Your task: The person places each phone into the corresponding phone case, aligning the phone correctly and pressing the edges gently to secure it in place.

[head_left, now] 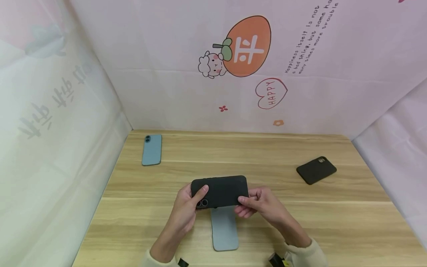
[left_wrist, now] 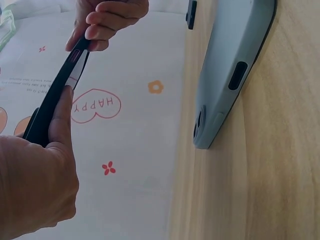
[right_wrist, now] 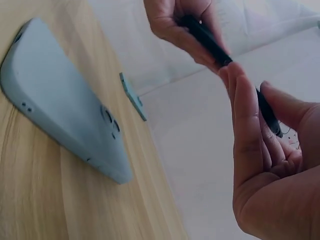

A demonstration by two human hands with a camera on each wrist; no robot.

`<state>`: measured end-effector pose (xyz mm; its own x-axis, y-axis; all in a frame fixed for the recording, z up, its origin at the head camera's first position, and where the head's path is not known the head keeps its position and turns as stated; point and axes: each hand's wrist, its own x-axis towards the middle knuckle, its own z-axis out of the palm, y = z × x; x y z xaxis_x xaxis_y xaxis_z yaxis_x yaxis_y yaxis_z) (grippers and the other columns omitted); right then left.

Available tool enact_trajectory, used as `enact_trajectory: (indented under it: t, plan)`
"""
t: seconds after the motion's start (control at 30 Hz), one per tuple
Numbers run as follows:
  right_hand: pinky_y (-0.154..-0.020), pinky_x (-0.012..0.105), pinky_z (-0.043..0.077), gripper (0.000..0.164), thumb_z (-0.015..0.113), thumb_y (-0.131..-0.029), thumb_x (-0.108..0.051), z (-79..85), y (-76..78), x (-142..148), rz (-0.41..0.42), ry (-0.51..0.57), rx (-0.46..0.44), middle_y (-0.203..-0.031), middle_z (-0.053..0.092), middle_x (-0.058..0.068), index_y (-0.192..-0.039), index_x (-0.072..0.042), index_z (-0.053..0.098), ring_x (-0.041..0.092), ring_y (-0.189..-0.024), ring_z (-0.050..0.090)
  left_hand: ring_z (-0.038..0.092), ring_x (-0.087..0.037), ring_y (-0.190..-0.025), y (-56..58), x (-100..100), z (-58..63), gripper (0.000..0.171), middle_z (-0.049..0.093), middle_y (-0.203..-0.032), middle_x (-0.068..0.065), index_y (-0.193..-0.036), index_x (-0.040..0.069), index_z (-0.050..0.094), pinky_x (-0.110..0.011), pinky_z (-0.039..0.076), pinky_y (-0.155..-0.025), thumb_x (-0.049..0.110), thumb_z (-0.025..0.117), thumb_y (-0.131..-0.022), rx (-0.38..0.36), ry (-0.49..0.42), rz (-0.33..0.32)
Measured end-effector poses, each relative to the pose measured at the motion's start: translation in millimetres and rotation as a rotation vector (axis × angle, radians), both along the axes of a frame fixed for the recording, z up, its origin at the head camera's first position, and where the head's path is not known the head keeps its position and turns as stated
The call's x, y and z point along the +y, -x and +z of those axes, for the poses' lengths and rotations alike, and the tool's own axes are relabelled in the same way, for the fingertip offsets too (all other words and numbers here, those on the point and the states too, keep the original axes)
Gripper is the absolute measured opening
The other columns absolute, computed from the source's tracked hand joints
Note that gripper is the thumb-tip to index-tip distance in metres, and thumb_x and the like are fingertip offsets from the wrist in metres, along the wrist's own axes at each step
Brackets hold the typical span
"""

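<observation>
A black phone (head_left: 221, 191), with two round camera lenses at its lower left corner, is held sideways above the table by both hands. My left hand (head_left: 184, 207) grips its left end, thumb on the back. At the other end, my right hand (head_left: 259, 202) pinches the lower right corner between thumb and fingers. The wrist views show the phone (left_wrist: 50, 102) tilted and nearly edge-on; its front is mostly hidden. Below it on the table lies a grey-blue phone (head_left: 225, 231), its upper end covered in the head view; the right wrist view shows lenses on this phone (right_wrist: 65, 100).
A blue phone (head_left: 152, 152) lies near the table's back left corner. Toward the right lies a black phone case (head_left: 316, 170), set at a slant. White printed cloth (head_left: 173, 100) hangs along the back and sides of the wooden table (head_left: 140, 207).
</observation>
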<state>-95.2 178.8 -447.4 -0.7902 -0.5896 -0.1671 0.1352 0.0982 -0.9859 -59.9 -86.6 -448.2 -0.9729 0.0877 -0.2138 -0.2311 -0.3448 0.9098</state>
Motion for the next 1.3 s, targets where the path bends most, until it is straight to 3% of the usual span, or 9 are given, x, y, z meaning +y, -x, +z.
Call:
enact_trajectory:
  t: [0.2, 0.27, 0.43, 0.57, 0.67, 0.8, 1.0, 1.13, 1.3]
  plan:
    - [-0.073, 0.045, 0.066, 0.034, 0.07, -0.104, -0.015, 5.8, 1.7, 3.6, 0.047, -0.061, 0.017, -0.091, 0.079, 0.02, -0.105, 0.019, 0.069, 0.025, -0.079, 0.079, 0.07, -0.017, -0.111, 1.7, -1.8, 2.9, 0.034, 0.07, -0.121, -0.012, -0.131, -0.009, 0.059, -0.03, 0.06, -0.095, 0.014, 0.065, -0.107, 0.046, 0.043, -0.049]
    - [-0.075, 0.043, 0.065, 0.032, 0.071, -0.103, -0.017, 8.7, 2.8, 4.2, 0.04, -0.11, 0.041, -0.092, 0.079, 0.018, -0.106, 0.015, 0.07, 0.023, -0.081, 0.077, 0.07, -0.016, -0.109, 2.6, -3.0, 4.3, 0.034, 0.071, -0.119, -0.012, -0.13, -0.009, 0.06, -0.029, 0.059, -0.094, 0.015, 0.065, -0.106, 0.061, 0.066, -0.083]
    - [-0.074, 0.028, 0.058, 0.021, 0.073, -0.102, -0.019, 13.9, 5.6, 2.8, 0.017, -0.194, 0.106, -0.088, 0.074, 0.003, -0.103, 0.002, 0.074, 0.013, -0.079, 0.067, 0.073, -0.016, -0.103, 4.6, -5.0, 5.1, 0.034, 0.074, -0.114, -0.011, -0.126, -0.009, 0.064, -0.028, 0.06, -0.091, 0.018, 0.066, -0.106, 0.057, 0.113, -0.234]
    - [-0.068, 0.024, 0.058, 0.015, 0.073, -0.101, -0.016, 14.6, 5.5, -3.1, 0.115, -0.188, 0.15, -0.084, 0.076, 0.003, -0.106, -0.003, 0.077, 0.011, -0.073, 0.069, 0.074, -0.017, -0.096, 5.8, -4.0, 3.7, 0.034, 0.075, -0.11, -0.011, -0.124, -0.009, 0.065, -0.028, 0.061, -0.084, 0.02, 0.066, -0.107, 0.077, 0.16, -0.378]
    - [-0.063, 0.022, 0.058, 0.013, 0.074, -0.1, -0.015, 13.5, 3.7, -8.8, 0.189, -0.181, 0.174, -0.081, 0.077, 0.003, -0.106, -0.005, 0.077, 0.01, -0.069, 0.071, 0.074, -0.017, -0.088, 6.2, -2.3, 2.1, 0.032, 0.074, -0.104, -0.01, -0.121, -0.008, 0.067, -0.029, 0.063, -0.079, 0.02, 0.067, -0.106, 0.098, 0.211, -0.439]
    - [-0.063, 0.023, 0.059, 0.012, 0.074, -0.1, -0.013, 11.6, -0.2, -13.3, 0.18, -0.173, 0.168, -0.08, 0.077, 0.006, -0.103, -0.001, 0.076, 0.011, -0.07, 0.072, 0.074, -0.018, -0.088, 6.0, -0.6, 0.7, 0.033, 0.074, -0.103, -0.01, -0.123, -0.006, 0.067, -0.031, 0.063, -0.078, 0.022, 0.067, -0.106, 0.088, 0.227, -0.434]
    - [-0.075, 0.029, 0.063, 0.019, 0.072, -0.1, -0.009, 10.8, -5.3, -17.3, 0.033, -0.104, 0.032, -0.089, 0.078, 0.013, -0.103, 0.008, 0.065, 0.015, -0.082, 0.076, 0.077, -0.023, -0.096, 8.3, -2.0, 0.2, 0.042, 0.076, -0.113, -0.02, -0.137, -0.007, 0.058, -0.038, 0.065, -0.082, 0.016, 0.07, -0.104, 0.019, 0.12, -0.322]
    - [-0.08, 0.034, 0.065, 0.02, 0.073, -0.099, -0.008, 7.9, -7.8, -23.9, -0.05, -0.051, -0.03, -0.092, 0.08, 0.011, -0.101, 0.006, 0.06, 0.019, -0.09, 0.078, 0.078, -0.024, -0.096, 9.2, -5.5, 0.0, 0.035, 0.077, -0.112, -0.022, -0.131, -0.009, 0.058, -0.042, 0.065, -0.083, 0.009, 0.069, -0.103, -0.003, 0.116, -0.309]
    - [-0.08, 0.037, 0.065, 0.019, 0.075, -0.098, -0.008, 2.5, -11.6, -36.4, -0.078, -0.049, -0.048, -0.096, 0.08, 0.017, -0.102, 0.005, 0.061, 0.021, -0.092, 0.078, 0.077, -0.022, -0.096, 7.3, -14.5, -3.5, 0.028, 0.078, -0.107, -0.021, -0.126, -0.011, 0.061, -0.042, 0.065, -0.084, 0.006, 0.066, -0.104, -0.001, 0.156, -0.314]
